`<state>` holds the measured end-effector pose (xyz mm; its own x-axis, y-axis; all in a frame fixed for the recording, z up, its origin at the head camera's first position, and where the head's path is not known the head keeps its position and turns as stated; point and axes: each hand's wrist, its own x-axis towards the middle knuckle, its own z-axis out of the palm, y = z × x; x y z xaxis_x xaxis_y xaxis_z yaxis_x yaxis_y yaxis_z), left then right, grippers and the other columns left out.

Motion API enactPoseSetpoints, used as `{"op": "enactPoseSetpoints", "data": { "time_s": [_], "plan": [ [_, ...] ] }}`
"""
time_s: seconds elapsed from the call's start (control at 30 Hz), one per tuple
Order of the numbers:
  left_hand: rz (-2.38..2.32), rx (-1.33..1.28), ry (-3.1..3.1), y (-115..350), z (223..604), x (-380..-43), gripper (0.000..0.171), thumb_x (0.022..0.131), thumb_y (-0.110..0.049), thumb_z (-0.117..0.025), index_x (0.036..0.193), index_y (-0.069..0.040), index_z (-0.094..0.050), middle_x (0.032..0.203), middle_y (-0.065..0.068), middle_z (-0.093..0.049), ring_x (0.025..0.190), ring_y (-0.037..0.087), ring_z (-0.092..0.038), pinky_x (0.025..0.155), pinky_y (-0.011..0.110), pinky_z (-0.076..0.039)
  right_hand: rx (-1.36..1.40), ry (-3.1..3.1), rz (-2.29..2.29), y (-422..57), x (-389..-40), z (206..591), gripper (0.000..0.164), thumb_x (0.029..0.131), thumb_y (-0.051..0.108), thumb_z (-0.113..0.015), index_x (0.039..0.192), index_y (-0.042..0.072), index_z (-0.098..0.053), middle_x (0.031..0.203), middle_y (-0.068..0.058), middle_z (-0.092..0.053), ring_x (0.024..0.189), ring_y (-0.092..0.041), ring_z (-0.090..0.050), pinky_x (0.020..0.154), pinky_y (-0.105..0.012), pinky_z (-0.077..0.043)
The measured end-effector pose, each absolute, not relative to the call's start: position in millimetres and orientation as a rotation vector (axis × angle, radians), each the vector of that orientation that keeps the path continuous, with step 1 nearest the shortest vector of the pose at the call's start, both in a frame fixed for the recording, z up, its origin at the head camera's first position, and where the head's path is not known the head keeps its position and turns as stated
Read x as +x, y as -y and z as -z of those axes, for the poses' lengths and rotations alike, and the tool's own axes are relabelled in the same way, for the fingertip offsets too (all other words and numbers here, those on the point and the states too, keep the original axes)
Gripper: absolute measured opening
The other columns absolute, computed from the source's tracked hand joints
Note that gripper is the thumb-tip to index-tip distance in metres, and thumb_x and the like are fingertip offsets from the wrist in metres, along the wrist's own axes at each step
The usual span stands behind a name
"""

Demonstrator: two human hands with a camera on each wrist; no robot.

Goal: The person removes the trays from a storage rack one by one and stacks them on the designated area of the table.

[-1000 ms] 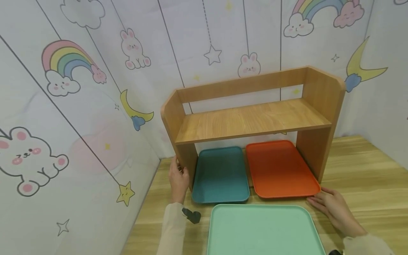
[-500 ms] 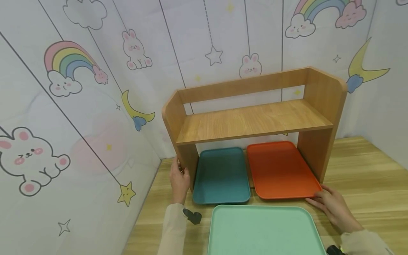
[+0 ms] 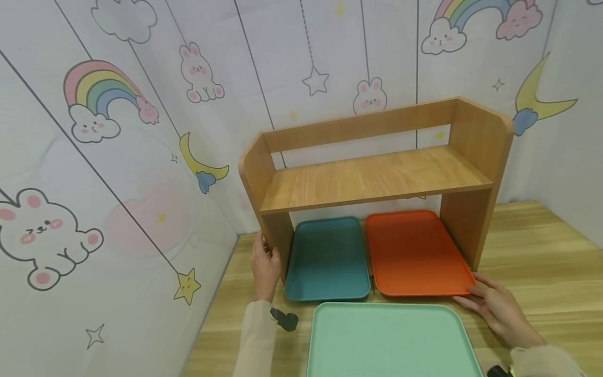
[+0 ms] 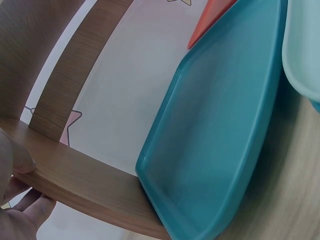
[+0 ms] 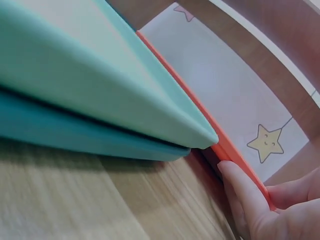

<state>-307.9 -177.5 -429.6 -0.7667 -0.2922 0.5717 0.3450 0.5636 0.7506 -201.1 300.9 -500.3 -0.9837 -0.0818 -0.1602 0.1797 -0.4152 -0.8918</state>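
A wooden desk shelf [image 3: 377, 175] stands against the wall. My left hand [image 3: 266, 268] grips its left side panel [image 4: 95, 192], thumb on one face and fingers on the other in the left wrist view. Under the shelf lie a teal tray [image 3: 327, 262] on the left and an orange tray [image 3: 419, 251] on the right. At the orange tray's front right corner, my right hand [image 3: 500, 311] pinches the rim, with fingers on both sides of the edge [image 5: 237, 157] in the right wrist view.
A light green tray [image 3: 393, 340] lies in front of the shelf, on top of another teal tray [image 5: 90, 127]. The wood-grain table [image 3: 542, 251] extends to the right. A patterned wall [image 3: 141, 209] stands close on the left.
The orange tray's front edge has shifted slightly toward me and to the right, along with my right hand. My left hand and the shelf stay in place.
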Motion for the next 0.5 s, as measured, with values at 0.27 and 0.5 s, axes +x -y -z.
{"op": "enactPoseSetpoints", "data": {
  "time_s": [0.27,0.5],
  "plan": [
    [1.203,-0.047,2.104,177.2,429.5,-308.5,0.052,0.085,0.009,-0.056,0.135,-0.004,-0.047,0.115,0.024,-0.058,0.097,0.038,-0.064,0.080,0.047,-0.058,0.101,-1.521,2.609,-301.2,-196.4,499.5,0.093,0.089,-0.008,-0.055,0.147,-0.003,0.018,0.094,0.014,-0.063,0.090,-0.009,-0.066,0.089,-0.041,-0.055],
    [1.193,-0.051,2.107,177.0,429.6,-308.3,0.052,0.085,0.009,-0.056,0.135,-0.003,-0.047,0.113,0.024,-0.059,0.096,0.039,-0.065,0.080,0.048,-0.058,0.086,-1.540,2.629,-300.5,-191.2,498.5,0.089,0.092,-0.007,-0.053,0.147,-0.003,0.017,0.095,0.015,-0.063,0.091,-0.008,-0.066,0.088,-0.039,-0.056]
  ]
}}
